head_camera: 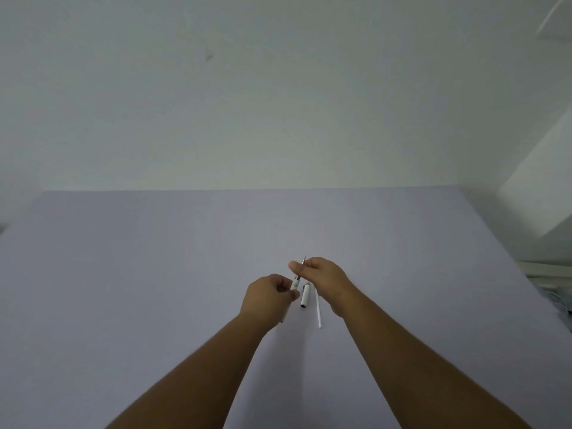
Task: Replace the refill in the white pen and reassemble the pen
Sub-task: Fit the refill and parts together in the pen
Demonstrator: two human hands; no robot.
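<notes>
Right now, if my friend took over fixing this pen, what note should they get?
Left hand: holding the white pen body.
Right hand: pinching the metal tip end that sticks out of the body.
On the table: the pen cap and a thin white refill tube, side by side near the right wrist.
Done: pen is apart, cap off.
Left: finish the tip end, put the cap on. Which refill is new, I cannot tell.

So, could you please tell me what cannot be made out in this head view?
- Pen barrel: mostly hidden inside the left hand.
- Pen tip section: the right hand covers its middle; whether it is threaded is too small to tell.
- White refill: its far end is hidden behind the right hand.
</notes>
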